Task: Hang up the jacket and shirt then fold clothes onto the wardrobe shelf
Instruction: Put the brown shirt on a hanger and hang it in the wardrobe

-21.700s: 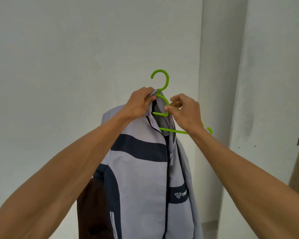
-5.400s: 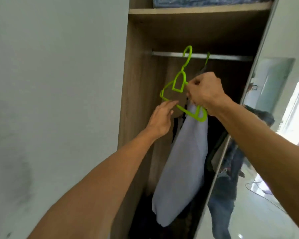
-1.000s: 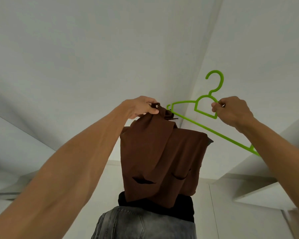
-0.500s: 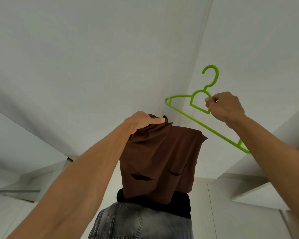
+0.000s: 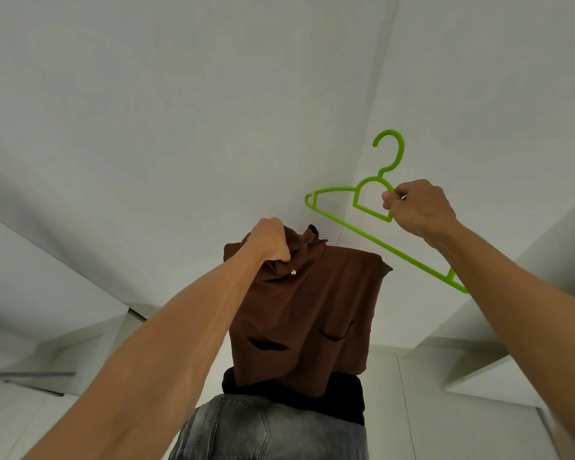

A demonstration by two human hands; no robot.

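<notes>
A brown shirt hangs bunched from my left hand, which grips it near the collar beside a small button. Up and to the right, my right hand holds a bright green plastic hanger by its neck loop, hook pointing up. The hanger's long arm slants down to the right behind my right forearm. Its left tip is a little above and to the right of the shirt collar, apart from the cloth. The jacket and wardrobe are out of view.
Plain white walls meet in a corner behind the hanger. Below the shirt hang a black garment and grey jeans. White ledges show at the lower right and lower left.
My left hand has lowered with the shirt and shifted its grip at the collar. The hanger has stayed raised in my right hand, dipping slightly toward the shirt.
</notes>
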